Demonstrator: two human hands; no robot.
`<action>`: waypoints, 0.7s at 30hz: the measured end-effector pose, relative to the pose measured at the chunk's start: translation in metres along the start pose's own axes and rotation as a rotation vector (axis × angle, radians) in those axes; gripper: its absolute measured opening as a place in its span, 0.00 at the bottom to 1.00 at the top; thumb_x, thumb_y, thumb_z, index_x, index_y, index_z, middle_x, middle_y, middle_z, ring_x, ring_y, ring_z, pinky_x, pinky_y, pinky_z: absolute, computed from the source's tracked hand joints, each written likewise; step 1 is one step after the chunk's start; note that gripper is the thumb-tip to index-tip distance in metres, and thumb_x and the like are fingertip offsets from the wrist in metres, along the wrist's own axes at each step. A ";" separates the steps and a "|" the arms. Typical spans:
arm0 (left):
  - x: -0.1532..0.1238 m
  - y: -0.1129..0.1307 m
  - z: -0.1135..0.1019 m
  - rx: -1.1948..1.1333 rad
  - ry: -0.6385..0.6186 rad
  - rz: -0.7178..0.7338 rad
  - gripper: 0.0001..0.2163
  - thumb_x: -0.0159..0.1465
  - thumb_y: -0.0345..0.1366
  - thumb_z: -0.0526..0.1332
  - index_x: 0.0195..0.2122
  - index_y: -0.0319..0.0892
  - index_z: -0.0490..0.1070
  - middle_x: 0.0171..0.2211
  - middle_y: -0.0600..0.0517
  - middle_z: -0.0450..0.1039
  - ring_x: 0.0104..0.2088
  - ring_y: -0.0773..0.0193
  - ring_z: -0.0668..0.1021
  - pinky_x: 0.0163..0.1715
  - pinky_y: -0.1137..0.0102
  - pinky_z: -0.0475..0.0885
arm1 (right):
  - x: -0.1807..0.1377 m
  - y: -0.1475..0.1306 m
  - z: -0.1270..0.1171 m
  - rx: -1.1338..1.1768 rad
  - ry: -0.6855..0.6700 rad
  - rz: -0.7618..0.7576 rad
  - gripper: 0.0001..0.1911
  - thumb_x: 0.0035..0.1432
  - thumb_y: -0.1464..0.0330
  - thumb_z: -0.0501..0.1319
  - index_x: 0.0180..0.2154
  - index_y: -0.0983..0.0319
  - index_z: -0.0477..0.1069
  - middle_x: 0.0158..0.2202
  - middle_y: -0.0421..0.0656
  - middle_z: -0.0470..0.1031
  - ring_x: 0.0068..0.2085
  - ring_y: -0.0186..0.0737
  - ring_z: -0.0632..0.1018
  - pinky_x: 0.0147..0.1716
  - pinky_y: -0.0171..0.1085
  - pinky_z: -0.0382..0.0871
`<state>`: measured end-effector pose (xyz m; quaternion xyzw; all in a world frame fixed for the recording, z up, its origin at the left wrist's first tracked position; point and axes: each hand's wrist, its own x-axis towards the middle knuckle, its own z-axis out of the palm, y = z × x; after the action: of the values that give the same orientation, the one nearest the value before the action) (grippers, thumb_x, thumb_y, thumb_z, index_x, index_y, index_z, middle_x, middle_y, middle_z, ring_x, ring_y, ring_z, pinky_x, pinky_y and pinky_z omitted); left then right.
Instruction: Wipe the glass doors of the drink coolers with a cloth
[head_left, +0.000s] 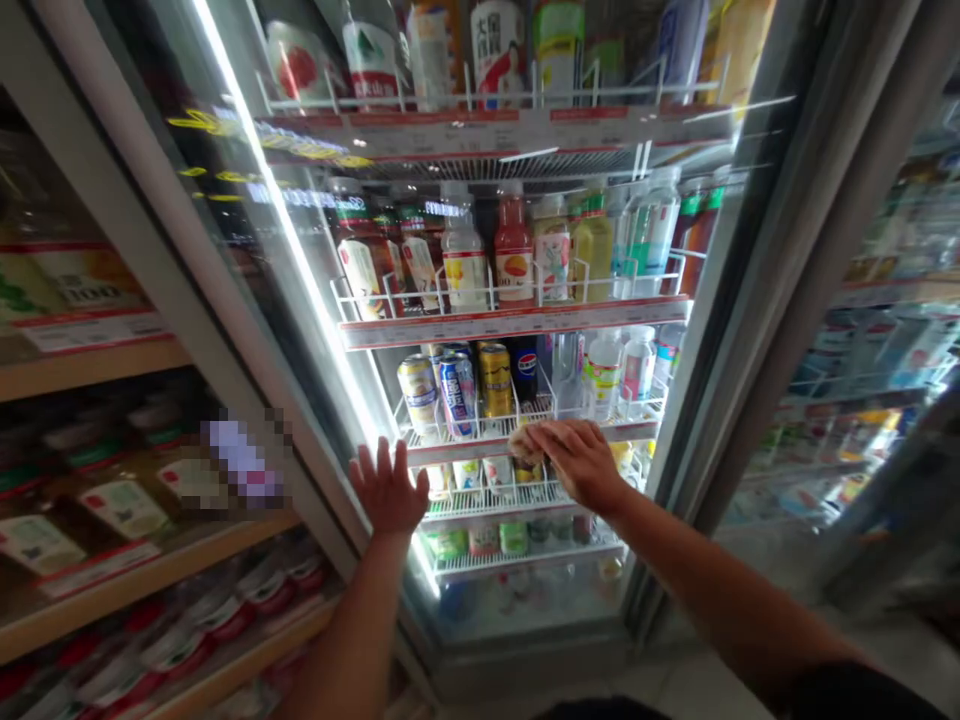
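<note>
A glass-fronted drinks fridge stands before me, its glass door (487, 590) between my hands and the shelves. My left hand (386, 490) has its fingers spread, palm toward the glass near the lit left edge; it holds nothing. My right hand (577, 460) presses a crumpled, pale cloth (525, 443) at the glass, fingers bent over it. Behind the glass between the hands are several cans, among them a blue can (457, 393) and a gold can (496, 380). Part of the cloth is hidden under the fingers.
Shelves of bottled drinks (120, 500) run along the left, close to my left arm. The fridge's metal frame (750, 330) rises on the right, with another stocked cooler (877, 370) beyond. A bright light strip (285, 220) lines the left inner side.
</note>
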<state>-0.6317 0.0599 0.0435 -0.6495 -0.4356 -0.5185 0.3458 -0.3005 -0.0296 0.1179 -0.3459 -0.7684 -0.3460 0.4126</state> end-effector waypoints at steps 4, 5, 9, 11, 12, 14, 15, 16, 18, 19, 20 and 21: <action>0.001 0.000 0.000 -0.014 0.005 0.010 0.30 0.66 0.44 0.56 0.68 0.42 0.55 0.67 0.37 0.56 0.72 0.42 0.48 0.66 0.39 0.44 | -0.030 0.006 -0.007 0.038 -0.043 -0.044 0.26 0.67 0.72 0.53 0.65 0.59 0.60 0.49 0.46 0.77 0.50 0.43 0.73 0.49 0.42 0.65; 0.001 0.000 0.000 -0.005 0.003 0.014 0.30 0.66 0.44 0.56 0.68 0.42 0.54 0.68 0.37 0.56 0.72 0.42 0.47 0.67 0.39 0.44 | -0.036 0.010 -0.010 0.041 -0.067 -0.069 0.25 0.68 0.72 0.53 0.65 0.59 0.61 0.49 0.45 0.78 0.50 0.42 0.73 0.48 0.41 0.65; 0.003 0.002 -0.002 0.023 -0.001 0.020 0.30 0.66 0.43 0.55 0.69 0.41 0.53 0.68 0.37 0.55 0.72 0.43 0.47 0.67 0.39 0.44 | -0.038 0.040 -0.031 -0.097 -0.001 0.041 0.26 0.65 0.74 0.56 0.63 0.55 0.64 0.50 0.44 0.77 0.51 0.42 0.73 0.51 0.42 0.63; 0.003 0.002 -0.002 0.024 0.009 0.025 0.30 0.66 0.43 0.55 0.69 0.41 0.53 0.68 0.36 0.55 0.72 0.43 0.46 0.67 0.39 0.44 | -0.037 0.052 -0.039 -0.177 0.074 0.141 0.27 0.64 0.74 0.59 0.63 0.52 0.64 0.50 0.44 0.77 0.51 0.43 0.73 0.53 0.43 0.62; 0.003 0.002 -0.001 0.025 0.011 0.024 0.30 0.66 0.43 0.55 0.69 0.41 0.53 0.68 0.36 0.55 0.72 0.42 0.46 0.67 0.39 0.44 | -0.039 0.055 -0.041 -0.198 0.097 0.178 0.28 0.63 0.74 0.60 0.63 0.52 0.65 0.50 0.44 0.77 0.51 0.43 0.74 0.53 0.43 0.63; 0.003 0.001 -0.001 0.026 0.002 0.016 0.30 0.66 0.43 0.55 0.68 0.41 0.54 0.68 0.36 0.55 0.72 0.42 0.45 0.66 0.38 0.44 | -0.051 0.055 -0.042 -0.193 0.094 0.195 0.27 0.63 0.74 0.61 0.62 0.54 0.66 0.49 0.45 0.77 0.50 0.43 0.74 0.52 0.43 0.63; 0.003 0.001 -0.001 0.026 -0.003 0.014 0.30 0.66 0.43 0.55 0.68 0.41 0.53 0.68 0.36 0.54 0.72 0.42 0.45 0.66 0.38 0.44 | -0.060 0.052 -0.041 -0.168 0.062 0.175 0.26 0.63 0.74 0.60 0.62 0.55 0.66 0.49 0.45 0.78 0.50 0.43 0.74 0.52 0.42 0.64; 0.002 0.001 -0.001 0.026 -0.008 0.015 0.31 0.66 0.43 0.55 0.68 0.41 0.53 0.68 0.36 0.54 0.72 0.42 0.45 0.66 0.38 0.44 | -0.068 0.050 -0.041 -0.136 0.018 0.145 0.25 0.63 0.74 0.60 0.61 0.55 0.67 0.49 0.45 0.78 0.50 0.42 0.75 0.52 0.42 0.64; 0.002 0.000 0.000 0.020 -0.010 0.020 0.31 0.66 0.43 0.55 0.69 0.41 0.52 0.68 0.37 0.53 0.72 0.42 0.45 0.67 0.38 0.43 | -0.079 0.050 -0.043 -0.095 -0.053 0.090 0.23 0.64 0.74 0.59 0.59 0.55 0.68 0.49 0.43 0.79 0.50 0.41 0.75 0.53 0.42 0.63; 0.001 0.000 0.000 0.015 -0.009 0.020 0.31 0.66 0.43 0.55 0.69 0.41 0.52 0.69 0.37 0.53 0.72 0.43 0.45 0.67 0.39 0.43 | -0.080 0.053 -0.046 -0.103 -0.055 0.086 0.23 0.64 0.74 0.59 0.59 0.54 0.69 0.49 0.42 0.79 0.50 0.41 0.75 0.53 0.42 0.63; 0.001 0.000 0.000 0.009 -0.008 0.016 0.31 0.66 0.43 0.55 0.69 0.41 0.52 0.69 0.37 0.53 0.72 0.43 0.45 0.67 0.39 0.42 | -0.078 0.059 -0.050 -0.133 -0.028 0.104 0.22 0.64 0.74 0.60 0.58 0.54 0.70 0.49 0.42 0.79 0.50 0.41 0.76 0.53 0.43 0.63; 0.001 0.000 0.000 0.003 -0.009 0.009 0.31 0.66 0.43 0.55 0.69 0.41 0.52 0.69 0.37 0.53 0.72 0.43 0.45 0.67 0.39 0.42 | -0.074 0.066 -0.055 -0.181 0.021 0.137 0.22 0.63 0.74 0.61 0.57 0.54 0.70 0.48 0.42 0.79 0.49 0.42 0.76 0.53 0.43 0.63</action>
<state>-0.6319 0.0602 0.0446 -0.6531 -0.4351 -0.5134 0.3473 -0.1943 -0.0583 0.0924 -0.4295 -0.7043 -0.3885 0.4105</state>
